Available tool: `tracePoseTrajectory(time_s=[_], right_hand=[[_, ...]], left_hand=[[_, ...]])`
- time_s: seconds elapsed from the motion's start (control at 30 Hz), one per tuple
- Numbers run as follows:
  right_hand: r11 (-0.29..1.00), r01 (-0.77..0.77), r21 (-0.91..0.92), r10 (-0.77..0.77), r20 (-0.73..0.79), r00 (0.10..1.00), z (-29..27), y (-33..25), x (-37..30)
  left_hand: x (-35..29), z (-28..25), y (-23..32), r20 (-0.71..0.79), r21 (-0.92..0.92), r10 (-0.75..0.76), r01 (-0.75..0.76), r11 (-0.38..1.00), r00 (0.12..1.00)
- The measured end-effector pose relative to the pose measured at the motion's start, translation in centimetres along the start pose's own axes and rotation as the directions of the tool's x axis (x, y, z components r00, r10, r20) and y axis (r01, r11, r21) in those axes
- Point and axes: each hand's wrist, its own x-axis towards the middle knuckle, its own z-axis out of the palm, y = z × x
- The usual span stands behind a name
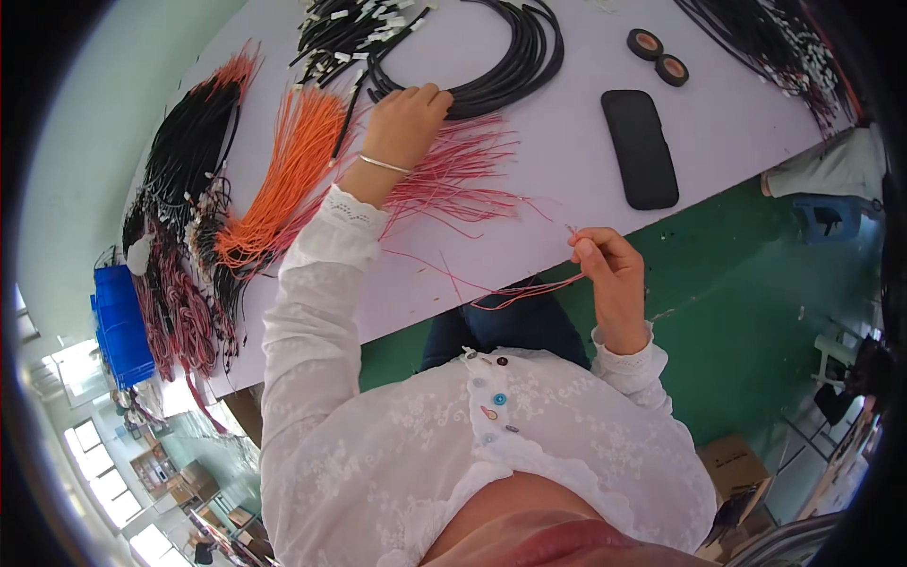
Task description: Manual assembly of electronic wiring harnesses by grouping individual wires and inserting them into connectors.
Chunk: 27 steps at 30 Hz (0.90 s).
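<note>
Head view, looking down: your white lace blouse [444,444] fills the near part of the picture, both sleeves running up toward the white table [567,161]. Nearest to you, your right hand [609,274] is off the table's edge, above the green floor [756,283], fingers pinched shut on a few thin red wires [515,293] that trail leftward from the grip. Farther up, your left hand [406,123], with a thin bracelet [383,163] on the wrist, rests palm down with fingers curled on the spread bundle of red wires [453,175] lying on the table; whether it grips any of them you cannot tell. Just to the left of that hand lies a fan of orange wires [283,180], and beyond it black wire bundles [189,142] at the table's left edge, near a blue bin [121,321]. Past your left hand sits a coil of black cable [515,61]. To the right lie a black oblong case [640,146] and two small tape rolls [658,57].
</note>
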Motion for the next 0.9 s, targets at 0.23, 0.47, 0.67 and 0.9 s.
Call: tracePoseTrajectory(time_s=[0.23,0.47,0.67,0.9], right_hand=[[0.96,-0.135,0.244,0.098,0.161,0.982,0.1,0.2,1.7],[0.65,-0.316,0.691,0.036,0.388,0.921,2.0,-1.0,6.3],[0.967,-0.173,0.189,0.01,0.649,0.76,6.4,0.4,-0.6],[1.0,0.027,0.006,-0.018,0.881,0.472,12.8,3.9,-7.6]], left_hand=[[-0.3,-8.5,3.0,-0.264,-0.195,-0.08,0.028,0.98,0.961],[-17.1,-17.1,13.4,0.068,-0.447,-0.17,0.183,0.875,0.983],[-21.9,-22.1,14.4,0.566,-0.717,-0.283,0.632,0.296,0.774],[-20.0,-20.0,15.5,0.518,-0.853,-0.628,0.401,-0.333,0.581]])
